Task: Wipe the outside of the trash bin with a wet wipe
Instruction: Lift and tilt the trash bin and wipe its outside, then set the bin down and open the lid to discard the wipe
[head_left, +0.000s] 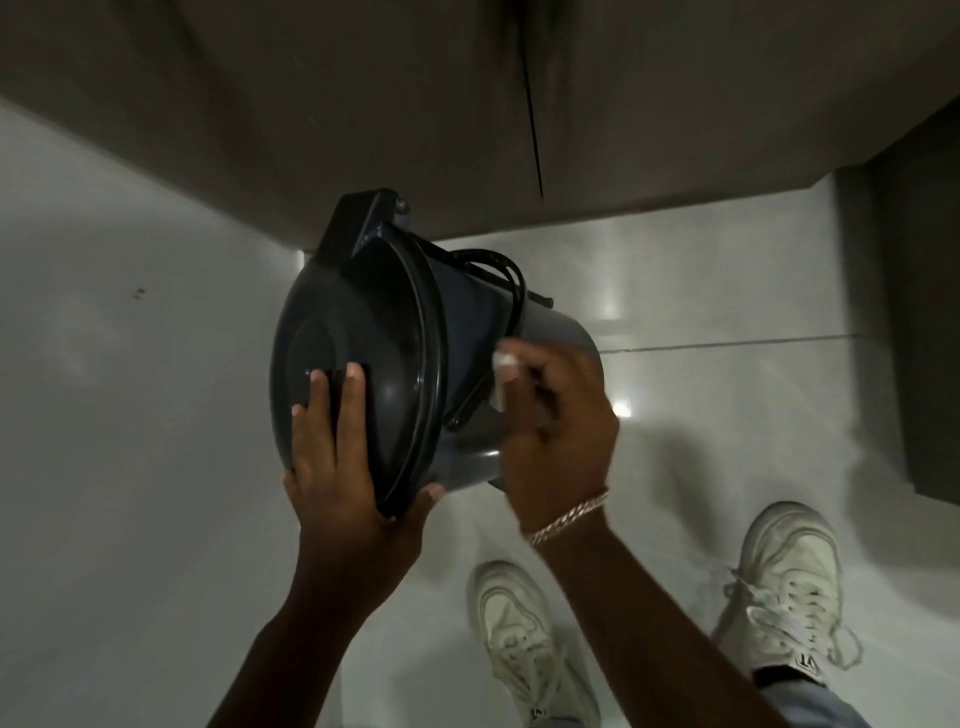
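A dark round trash bin (467, 312) with a domed lid (379, 332) is held off the floor, tipped on its side, lid toward me. My left hand (337, 467) grips the lid, fingers spread over its top and thumb under the rim. My right hand (556, 426) presses a small white wet wipe (503, 374) against the bin's side wall, just behind the lid rim. That hand is blurred. A chain bracelet circles its wrist. A black wire handle and a pedal bracket stick out of the bin's far side.
Glossy pale floor tiles (701, 312) lie below. A brown cabinet front (363, 104) rises behind the bin, and a dark panel (914, 312) stands at the right. My two white sneakers (524, 639) are planted at lower right.
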